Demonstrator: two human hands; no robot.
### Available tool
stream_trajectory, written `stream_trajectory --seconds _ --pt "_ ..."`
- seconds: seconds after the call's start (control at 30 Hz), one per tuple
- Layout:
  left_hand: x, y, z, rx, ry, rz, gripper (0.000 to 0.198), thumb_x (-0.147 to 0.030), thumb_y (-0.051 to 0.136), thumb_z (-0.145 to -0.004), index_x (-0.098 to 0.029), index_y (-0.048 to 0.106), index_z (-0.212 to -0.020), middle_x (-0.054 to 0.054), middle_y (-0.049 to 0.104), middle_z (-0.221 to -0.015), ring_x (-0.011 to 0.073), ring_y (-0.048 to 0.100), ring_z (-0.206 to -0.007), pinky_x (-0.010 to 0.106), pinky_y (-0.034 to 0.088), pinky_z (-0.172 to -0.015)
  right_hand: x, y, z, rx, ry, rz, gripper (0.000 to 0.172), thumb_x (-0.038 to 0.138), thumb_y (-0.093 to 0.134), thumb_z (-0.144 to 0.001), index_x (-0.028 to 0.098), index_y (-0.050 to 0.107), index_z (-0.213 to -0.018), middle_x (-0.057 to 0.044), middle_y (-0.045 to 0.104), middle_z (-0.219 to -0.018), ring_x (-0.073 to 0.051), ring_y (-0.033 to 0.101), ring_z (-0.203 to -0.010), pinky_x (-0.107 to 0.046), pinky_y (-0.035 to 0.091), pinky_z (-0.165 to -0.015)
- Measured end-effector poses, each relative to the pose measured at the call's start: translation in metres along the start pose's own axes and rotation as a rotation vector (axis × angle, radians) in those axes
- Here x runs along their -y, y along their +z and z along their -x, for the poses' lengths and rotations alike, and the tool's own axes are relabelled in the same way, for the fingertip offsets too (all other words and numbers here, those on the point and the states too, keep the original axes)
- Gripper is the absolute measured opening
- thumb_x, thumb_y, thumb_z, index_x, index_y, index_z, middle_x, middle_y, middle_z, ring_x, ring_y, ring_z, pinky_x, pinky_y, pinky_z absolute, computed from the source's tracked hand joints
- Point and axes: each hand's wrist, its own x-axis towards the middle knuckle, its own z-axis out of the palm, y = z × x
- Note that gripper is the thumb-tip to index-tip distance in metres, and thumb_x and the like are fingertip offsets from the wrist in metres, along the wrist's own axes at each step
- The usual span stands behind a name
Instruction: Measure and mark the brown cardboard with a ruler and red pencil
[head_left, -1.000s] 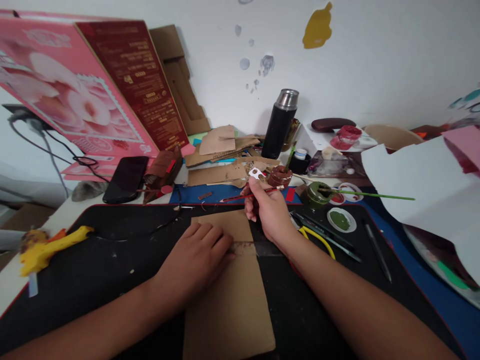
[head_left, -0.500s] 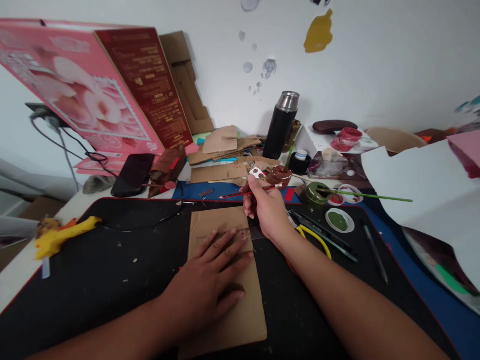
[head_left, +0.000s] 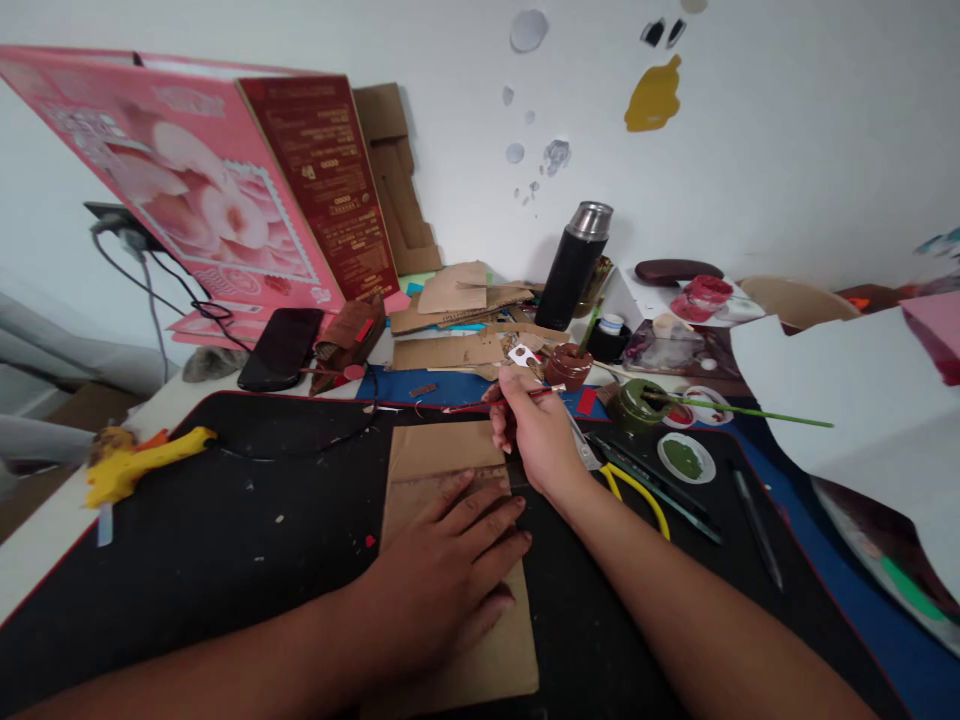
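A brown cardboard sheet [head_left: 442, 455] lies on the black mat [head_left: 225, 520] in front of me. My left hand [head_left: 450, 570] rests flat on the sheet with its fingers spread, pressing it down. My right hand [head_left: 534, 432] is just past the sheet's far right corner, closed on a thin red paintbrush [head_left: 480, 404] that points left. Right behind that hand stands a small pot of brown paint [head_left: 568, 365] with a green brush standing in it.
A green paint pot [head_left: 634, 403] with a long green brush [head_left: 750, 411], a lid of green paint [head_left: 683, 457], yellow-handled pliers [head_left: 637, 487] and pens lie to the right. A black flask [head_left: 574, 265], cardboard scraps, a phone [head_left: 280, 347], a yellow glue gun [head_left: 142, 462] and a pink box [head_left: 187, 190] surround the mat.
My left hand slid back along the cardboard toward me and opened flat. My right hand drew the red brush slightly away from the brown paint pot. The view tilted down and right.
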Motion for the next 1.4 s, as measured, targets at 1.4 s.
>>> stream_trajectory --seconds 1.4 --pt "0.009 -0.022 0.07 0.095 -0.239 0.008 0.075 -0.04 0.065 -0.103 -0.008 0.036 -0.165 0.015 0.036 -0.175 0.0288 0.015 -0.169 0.048 0.022 -0.138 -0.007 0.0 0.0 0.012 0.062 0.108 0.05 0.067 0.08 -0.09 0.019 0.072 -0.077 0.003 0.057 -0.049 -0.011 0.051 -0.039 -0.021 0.032 -0.036"
